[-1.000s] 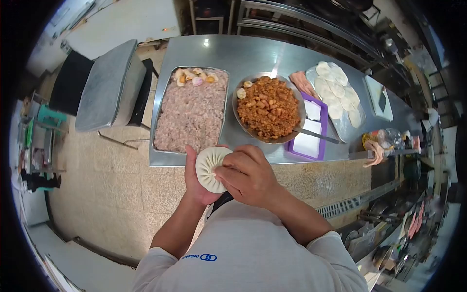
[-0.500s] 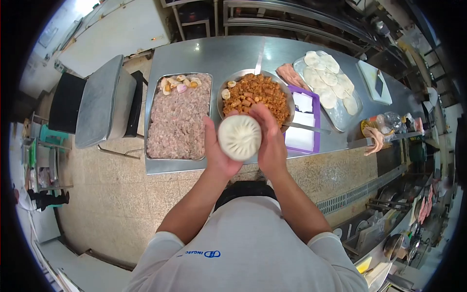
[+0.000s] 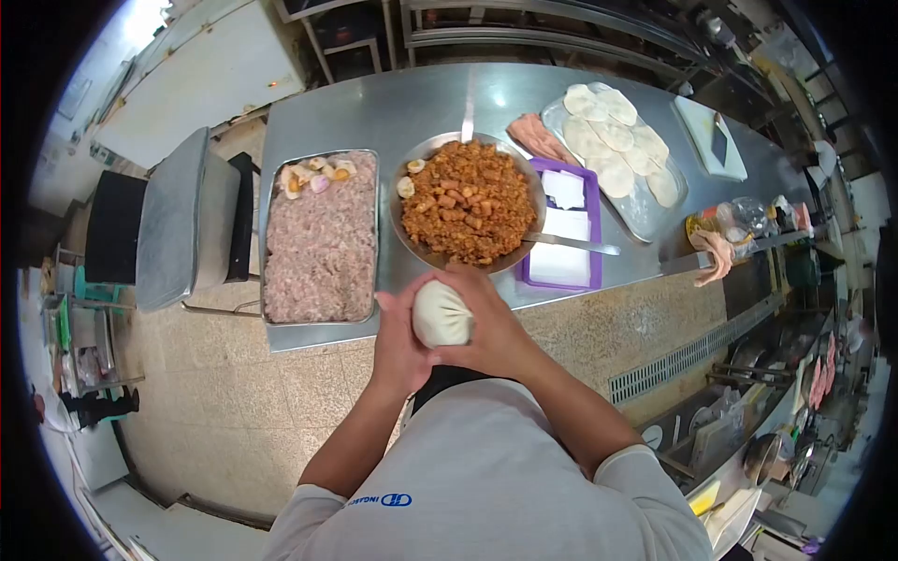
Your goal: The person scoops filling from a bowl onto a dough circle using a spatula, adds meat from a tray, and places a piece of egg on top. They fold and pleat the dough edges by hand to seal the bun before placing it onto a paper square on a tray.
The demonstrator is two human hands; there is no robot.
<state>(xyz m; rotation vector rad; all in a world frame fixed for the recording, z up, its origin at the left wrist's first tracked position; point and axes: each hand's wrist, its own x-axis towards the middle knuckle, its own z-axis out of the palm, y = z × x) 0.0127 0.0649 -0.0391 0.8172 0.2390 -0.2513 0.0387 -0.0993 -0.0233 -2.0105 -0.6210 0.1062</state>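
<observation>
Between my two hands is a round white stuffed bun (image 3: 442, 316), held close to my body just off the table's front edge. Its pleats gather on the right side, near my right hand. My left hand (image 3: 398, 344) cups it from the left with the palm against the dough. Fingers of my right hand (image 3: 488, 321) wrap over its top and right side, the thumb below. Just beyond sits a metal bowl (image 3: 397, 224) of reddish-brown diced filling (image 3: 472, 201), with two egg pieces on its left rim. A flat metal spatula (image 3: 580, 245) sticks out to the right.
Left of the bowl, a metal tray (image 3: 377, 234) holds raw minced meat (image 3: 318, 252) and egg pieces. Rightward are a purple tray (image 3: 596, 215) with papers, a metal tray (image 3: 641, 224) of dough rounds (image 3: 613, 176), a cloth (image 3: 538, 137), a cutting board (image 3: 687, 122) with a knife, and bottles (image 3: 748, 217).
The bun has come down toward my body and turned, so its pleats face right instead of up. My right hand has closed over it. The view has shifted slightly.
</observation>
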